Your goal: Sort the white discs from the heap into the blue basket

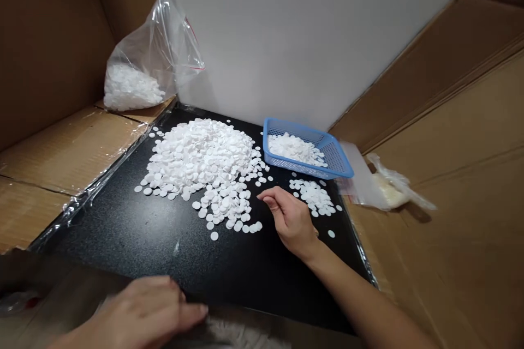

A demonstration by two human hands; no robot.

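Thumb and index finger pinched together, my right hand hovers over the black tabletop. Whatever is between its fingertips is too small to make out. Just left of it lies a small spread of white round discs, at the foot of a large heap of the same discs. A smaller cluster of discs sits to its right. My left hand, slightly blurred, is at the table's near edge with its fingers curled and thumb pointing right; anything inside it is hidden.
Behind my right hand stands a blue mesh basket partly filled with discs. A clear plastic bag of white pieces rests on cardboard at the left. Another plastic bag lies at the right, beside a cardboard wall.
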